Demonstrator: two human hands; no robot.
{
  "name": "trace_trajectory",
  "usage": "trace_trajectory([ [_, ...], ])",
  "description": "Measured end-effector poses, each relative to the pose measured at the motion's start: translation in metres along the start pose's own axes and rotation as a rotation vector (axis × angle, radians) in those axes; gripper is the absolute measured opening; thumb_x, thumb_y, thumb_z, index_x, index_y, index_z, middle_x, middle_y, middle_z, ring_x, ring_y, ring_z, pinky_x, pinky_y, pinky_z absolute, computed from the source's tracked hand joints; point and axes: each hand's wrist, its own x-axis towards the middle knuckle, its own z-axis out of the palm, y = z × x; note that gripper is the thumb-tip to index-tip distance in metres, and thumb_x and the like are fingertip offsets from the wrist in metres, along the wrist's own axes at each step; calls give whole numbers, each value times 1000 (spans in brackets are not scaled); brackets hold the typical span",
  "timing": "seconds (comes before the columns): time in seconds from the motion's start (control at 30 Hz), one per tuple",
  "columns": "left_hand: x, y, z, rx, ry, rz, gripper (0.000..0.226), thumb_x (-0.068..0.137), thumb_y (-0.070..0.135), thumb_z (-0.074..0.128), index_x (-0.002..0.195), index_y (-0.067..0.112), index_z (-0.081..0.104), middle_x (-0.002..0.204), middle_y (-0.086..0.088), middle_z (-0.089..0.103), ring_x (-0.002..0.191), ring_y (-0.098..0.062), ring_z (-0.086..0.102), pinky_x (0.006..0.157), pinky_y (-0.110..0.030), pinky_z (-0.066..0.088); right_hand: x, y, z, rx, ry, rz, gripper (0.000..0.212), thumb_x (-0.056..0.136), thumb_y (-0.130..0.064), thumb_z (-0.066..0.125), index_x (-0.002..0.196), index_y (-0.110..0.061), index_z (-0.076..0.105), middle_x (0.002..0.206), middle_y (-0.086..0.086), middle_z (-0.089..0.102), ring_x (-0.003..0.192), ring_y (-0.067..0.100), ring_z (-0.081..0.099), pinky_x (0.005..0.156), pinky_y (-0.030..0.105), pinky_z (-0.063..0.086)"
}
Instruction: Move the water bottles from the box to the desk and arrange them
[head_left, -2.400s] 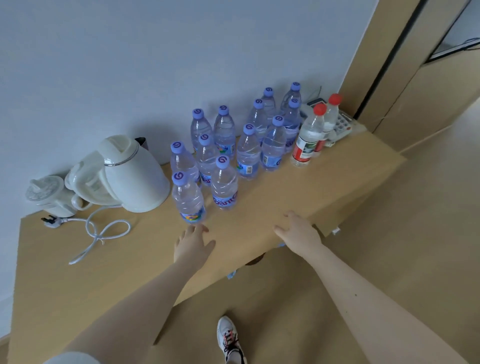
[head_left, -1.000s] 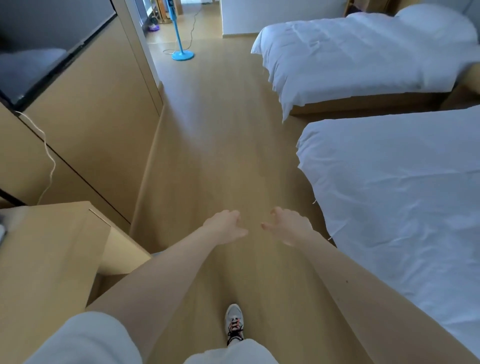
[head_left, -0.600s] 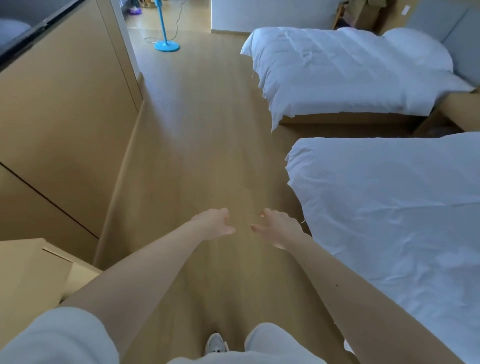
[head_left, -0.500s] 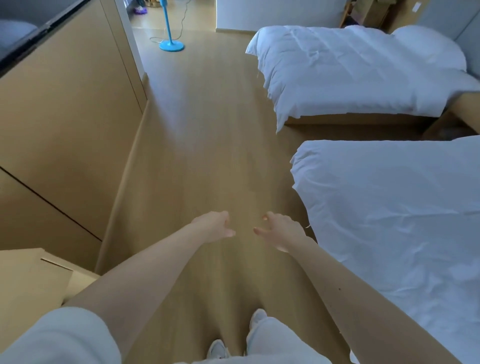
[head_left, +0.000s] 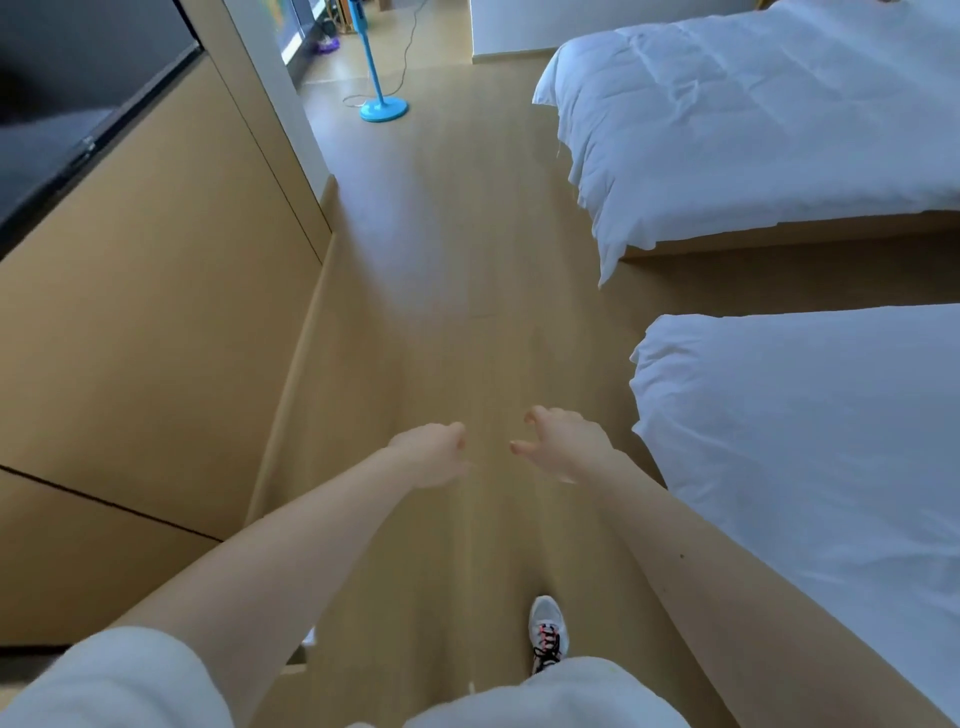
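No water bottle, box or desk shows in the head view now. My left hand (head_left: 434, 457) and my right hand (head_left: 563, 444) are stretched out in front of me over the wooden floor, a short gap between them. Both hold nothing, and their fingers hang loosely curled. My arms reach forward from white short sleeves.
A wooden wall panel (head_left: 156, 322) runs along the left with a dark screen (head_left: 62, 119) mounted high on it. Two beds with white covers, the nearer bed (head_left: 810, 457) and the far one (head_left: 753, 119), stand on the right. A blue fan stand (head_left: 383, 106) stands far ahead. My shoe (head_left: 546, 631) is on the floor (head_left: 457, 249).
I have turned away from the desk with the bottles and walk along the aisle between wall and beds. The desk corner has dropped out of view. Both hands stay empty.
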Motion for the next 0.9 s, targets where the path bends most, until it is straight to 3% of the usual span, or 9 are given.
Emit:
trace_trajectory([
  [0.3,76,41,-38,34,-39,11,51,95,47,51,137,20,42,128,-2,55,112,-22,55,87,-36,48,81,39,-45,-2,-8,-22,56,95,-53,46,138,-17,42,135,7,51,122,27,48,95,40,42],
  [0.57,139,18,-97,4,-28,-15,50,95,47,51,134,17,44,127,-3,56,109,-23,56,89,-37,50,145,43,-79,1,-14,-13,54,95,-52,46,136,-17,43,133,7,52,121,27,50,93,41,44],
  [0.9,278,-29,-190,37,-63,87,48,94,49,51,129,18,47,126,-2,55,110,-24,55,86,-36,48,277,37,-143,-25,-15,117,50,96,-50,44,134,-17,45,130,6,53,119,25,49,89,38,41],
])
